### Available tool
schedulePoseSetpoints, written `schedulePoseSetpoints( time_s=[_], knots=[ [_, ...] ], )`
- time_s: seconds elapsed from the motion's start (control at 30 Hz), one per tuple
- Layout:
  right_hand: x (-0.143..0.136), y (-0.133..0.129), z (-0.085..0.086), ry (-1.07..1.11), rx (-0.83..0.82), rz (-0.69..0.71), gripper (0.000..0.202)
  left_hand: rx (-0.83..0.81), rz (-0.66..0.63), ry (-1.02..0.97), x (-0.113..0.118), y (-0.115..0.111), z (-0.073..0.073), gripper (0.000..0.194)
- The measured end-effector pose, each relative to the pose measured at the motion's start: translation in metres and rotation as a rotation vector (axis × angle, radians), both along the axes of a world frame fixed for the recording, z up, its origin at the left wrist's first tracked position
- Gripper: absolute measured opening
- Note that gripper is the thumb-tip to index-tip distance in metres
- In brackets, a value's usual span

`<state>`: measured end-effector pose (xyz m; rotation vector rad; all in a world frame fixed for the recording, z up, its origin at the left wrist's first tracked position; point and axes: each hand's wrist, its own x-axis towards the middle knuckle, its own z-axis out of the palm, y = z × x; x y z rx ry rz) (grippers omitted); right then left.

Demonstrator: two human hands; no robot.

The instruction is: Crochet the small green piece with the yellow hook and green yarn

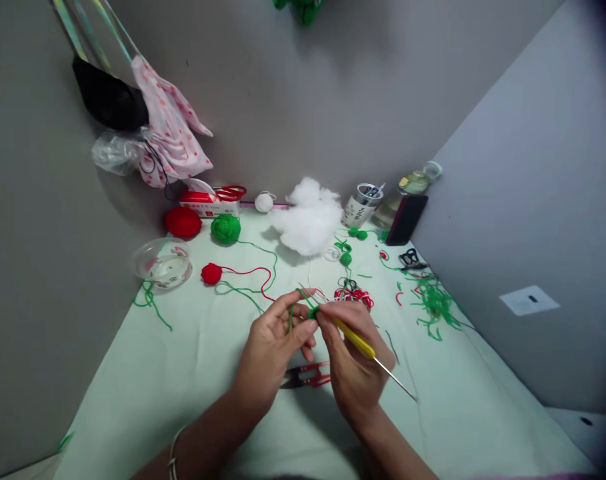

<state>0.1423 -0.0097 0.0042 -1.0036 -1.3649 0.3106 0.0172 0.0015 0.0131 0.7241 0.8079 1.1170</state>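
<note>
My right hand point(357, 363) grips a crochet hook point(355, 338) by its yellow handle, with a thin metal end sticking out toward the lower right. Pinched at the fingertips of my left hand point(270, 347) is a small green crochet piece point(313, 312), partly covered by fingers. Green yarn runs over the left fingers. Both hands meet above the pale tablecloth point(207, 400). Below them lie red-handled thread snips point(305, 376), partly hidden by my right hand. A tangle of red yarn point(357, 298) sits just beyond the right hand.
Behind on the left are a green yarn ball point(225, 229), red yarn balls point(211, 274) and a plastic bowl point(163, 265). White stuffing point(307, 220) lies at the back. Toward the right stand a pen cup point(363, 205), a phone point(407, 220) and green yarn scraps point(435, 303).
</note>
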Motion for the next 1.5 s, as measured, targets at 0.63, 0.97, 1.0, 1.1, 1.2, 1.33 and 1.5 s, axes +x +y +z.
schedulePoseSetpoints(
  time_s=[0.63, 0.97, 1.0, 1.1, 1.2, 1.33, 1.5],
  knots=[
    [0.001, 0.024, -0.011, 0.963, -0.732, 0.544, 0.024, -0.200, -0.107, -0.314, -0.012, 0.014, -0.014, 0.029],
    [0.004, 0.013, -0.018, 0.602, -0.584, 0.358, 0.016, -0.146, 0.019, -0.216, -0.011, 0.007, -0.012, 0.030],
    [0.004, 0.012, -0.019, 0.605, -0.575, 0.362, 0.015, -0.147, 0.004, -0.226, -0.012, 0.007, -0.012, 0.028],
    [0.005, 0.011, -0.020, 0.634, -0.544, 0.373, 0.014, -0.149, -0.036, -0.249, -0.013, 0.006, -0.011, 0.028],
    [0.008, 0.010, -0.018, 0.611, -0.523, 0.388, 0.016, -0.136, -0.048, -0.246, -0.013, 0.003, -0.009, 0.030],
    [0.013, 0.008, -0.016, 0.544, -0.472, 0.412, 0.020, -0.120, -0.056, -0.237, -0.014, 0.001, -0.005, 0.038],
    [0.017, 0.005, -0.014, 0.529, -0.426, 0.408, 0.015, -0.144, -0.053, -0.209, -0.016, -0.001, 0.001, 0.046]
  ],
)
